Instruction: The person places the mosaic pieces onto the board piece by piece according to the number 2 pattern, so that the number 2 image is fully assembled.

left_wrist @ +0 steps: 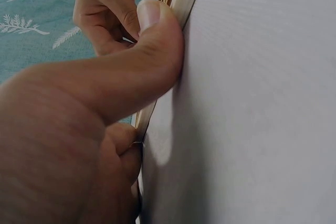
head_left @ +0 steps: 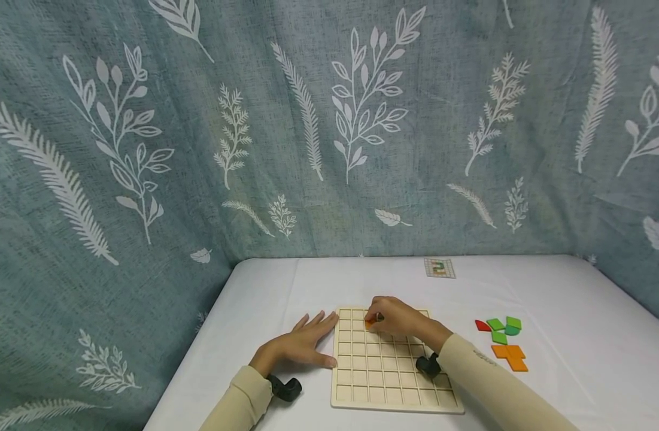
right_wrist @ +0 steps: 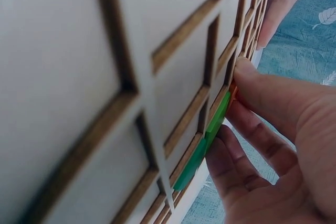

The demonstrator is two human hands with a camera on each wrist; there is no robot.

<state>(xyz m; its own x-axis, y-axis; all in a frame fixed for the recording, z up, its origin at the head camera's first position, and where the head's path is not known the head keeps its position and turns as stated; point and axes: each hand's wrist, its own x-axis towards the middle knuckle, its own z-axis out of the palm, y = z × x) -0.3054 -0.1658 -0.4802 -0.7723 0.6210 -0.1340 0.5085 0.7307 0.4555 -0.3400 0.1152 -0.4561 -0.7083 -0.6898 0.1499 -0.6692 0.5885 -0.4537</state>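
Note:
A pale wooden grid board (head_left: 368, 395) lies on the white table. At its left edge my left hand (head_left: 302, 345) lies spread, its thumb and fingertips touching the rim. My right hand (head_left: 398, 317) reaches over the far part of the board and pinches a small orange tile (head_left: 370, 324) between thumb and fingers. Close by those fingers, in the right wrist view, a green tile (right_wrist: 217, 115) and a teal tile (right_wrist: 190, 165) sit on the grid. The right hand mostly covers these two in the head view.
Right of the board lie loose tiles: a red tile (head_left: 482, 325), several green tiles (head_left: 499, 337), a teal tile (head_left: 512, 330) and several orange tiles (head_left: 515, 352). A pattern card (head_left: 439, 268) lies near the table's back edge. Behind hangs a leaf-patterned curtain (head_left: 318, 215).

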